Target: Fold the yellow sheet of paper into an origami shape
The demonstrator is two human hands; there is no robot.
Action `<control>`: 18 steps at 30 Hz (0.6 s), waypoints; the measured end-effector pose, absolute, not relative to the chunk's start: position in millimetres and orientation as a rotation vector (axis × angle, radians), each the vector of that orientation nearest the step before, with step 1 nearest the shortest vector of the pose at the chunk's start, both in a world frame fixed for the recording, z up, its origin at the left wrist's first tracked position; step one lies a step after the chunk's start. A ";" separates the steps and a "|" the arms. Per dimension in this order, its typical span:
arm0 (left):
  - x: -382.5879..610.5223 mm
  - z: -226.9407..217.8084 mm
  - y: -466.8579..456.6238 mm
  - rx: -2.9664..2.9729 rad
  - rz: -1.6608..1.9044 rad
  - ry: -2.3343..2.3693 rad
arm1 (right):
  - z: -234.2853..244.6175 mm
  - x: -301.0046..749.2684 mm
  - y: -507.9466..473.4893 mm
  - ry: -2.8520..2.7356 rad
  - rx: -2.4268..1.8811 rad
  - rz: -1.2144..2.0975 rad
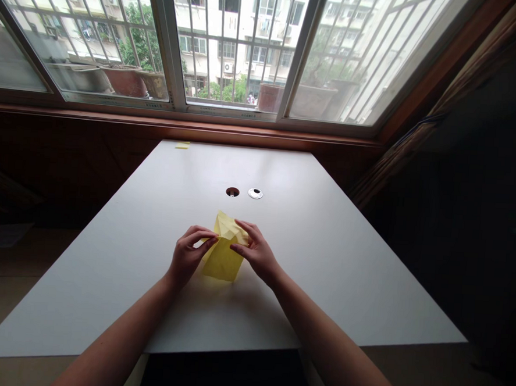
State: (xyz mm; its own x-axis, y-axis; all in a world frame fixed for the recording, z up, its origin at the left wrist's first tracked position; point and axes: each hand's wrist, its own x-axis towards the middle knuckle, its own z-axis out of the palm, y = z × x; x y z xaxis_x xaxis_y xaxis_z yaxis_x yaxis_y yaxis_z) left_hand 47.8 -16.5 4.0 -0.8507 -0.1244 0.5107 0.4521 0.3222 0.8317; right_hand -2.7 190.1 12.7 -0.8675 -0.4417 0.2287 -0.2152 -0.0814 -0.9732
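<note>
A folded yellow sheet of paper (223, 255) lies near the middle of the white table (324, 249). My left hand (187, 255) pinches its left edge between thumb and fingers. My right hand (254, 251) grips the paper's right side, fingers curled over the upper fold. The paper is creased and partly lifted off the table between both hands.
A round cable hole (232, 191) and its white cap (255, 193) sit just beyond the paper. A small yellow scrap (183, 146) lies at the table's far left edge. A barred window (232, 46) with plant pots outside runs along the far wall.
</note>
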 end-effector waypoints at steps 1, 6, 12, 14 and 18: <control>47.5 3.8 -16.9 -0.276 -1.538 -2.104 | 12.8 -2.6 190.4 1.927 -0.678 -2.109; 46.7 3.6 -17.3 -0.256 -1.434 -2.114 | 17.3 0.5 191.5 1.772 -0.520 -2.187; 48.2 5.0 -16.9 -0.279 -1.318 -2.148 | 21.8 4.0 188.8 1.736 -0.490 -2.209; 48.4 4.9 -17.1 -0.282 -1.299 -2.160 | 21.4 4.0 188.5 1.741 -0.494 -2.204; 48.3 4.4 -17.3 -0.284 -1.288 -2.166 | 18.6 2.8 190.0 1.767 -0.513 -2.171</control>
